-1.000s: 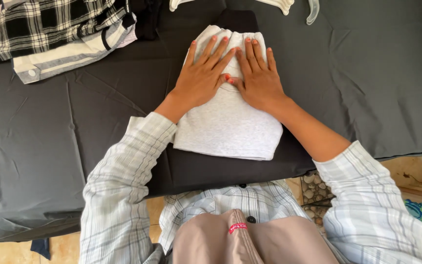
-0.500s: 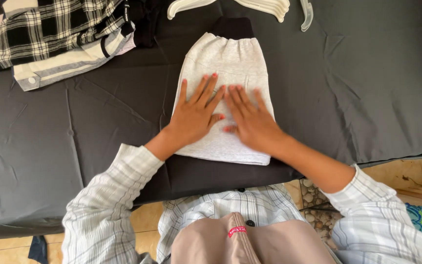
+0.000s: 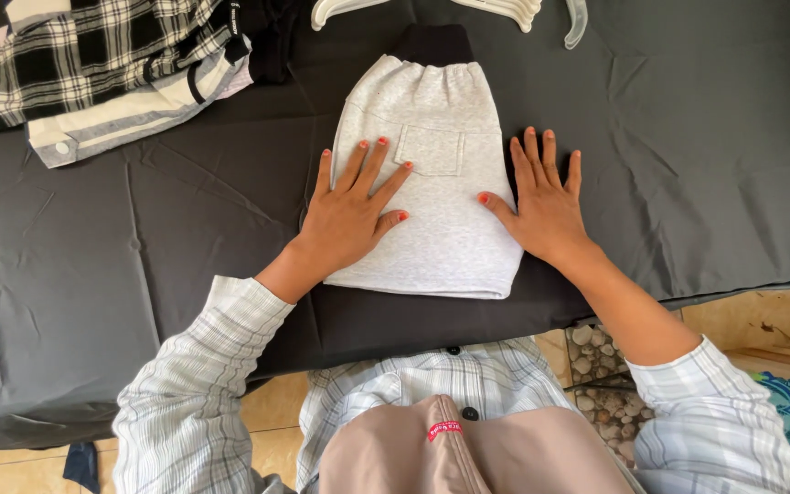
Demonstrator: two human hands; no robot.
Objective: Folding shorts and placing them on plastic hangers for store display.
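Item 1, far left, top: black-and-white plaid shirt (image 3: 93, 50), heaped on the table (image 3: 66, 265), with a pale striped garment (image 3: 130, 114) lying under its lower edge. Both well apart from my hands.

Item 2, surface: table draped in a dark grey cloth, creased, running across the whole view.

Item 3, my left hand (image 3: 349, 210): open, fingers spread, palm flat on the left part of the folded shorts. Gripping nothing. Fingertips point away from me, just beside the patch pocket (image 3: 432, 149).

Item 4, centre: grey folded shorts (image 3: 441, 238), light heathered knit, elastic waistband at the far end, one square patch pocket facing up. Lies flat on a black garment (image 3: 432, 320) that shows beyond the waistband and along the near edge.

Item 5, my right hand (image 3: 546, 206): open, flat, fingers together and extended. The thumb touches the right edge of the shorts; the palm and fingers rest on the dark cloth just beside it. Holding nothing.

Item 6, top edge, right of centre: white plastic hangers (image 3: 514, 11), partly cut off by the frame.

Item 7, near edge: my plaid sleeves (image 3: 203, 384) and cap brim (image 3: 450, 448).
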